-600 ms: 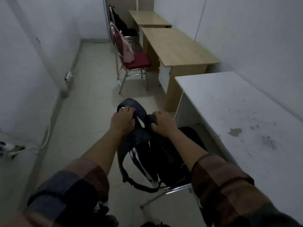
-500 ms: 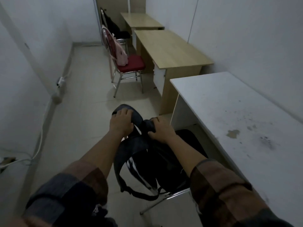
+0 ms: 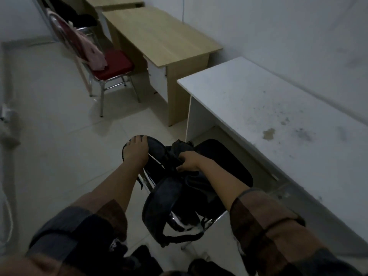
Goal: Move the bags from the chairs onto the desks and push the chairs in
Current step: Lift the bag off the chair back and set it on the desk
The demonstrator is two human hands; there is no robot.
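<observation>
So starting over on the left: there's a red chair (image 3: 111, 64) with a pink bag (image 3: 93, 52) hanging off its back, untouched, and it sits pulled out from the wooden desk (image 3: 159, 36). That one's for later.

Closer in, the left hand (image 3: 137, 150) is clamped over the top of the black backpack (image 3: 179, 188), fingers curled round what looks like a strap or the chair's backrest under it. It's dark and blurry there, so I honestly can't tell which. The right hand (image 3: 188, 161) is bunching up the fabric at the bag's top, gripping it tight.

The backpack is draped over the back of the near chair (image 3: 223, 166), shoulder straps dangling in loops down by the chrome frame. That's my worry: lift it straight up and a loop could snag on the backrest or a leg and drag the whole chair along, maybe tip it. Grabbing loose fabric instead of a handle could also let a heavy bag slip.

On the right, the white desk (image 3: 268, 120) is right beside the chair, so it's a short swing over, but the bag could clip the desk edge if lifted too low.
</observation>
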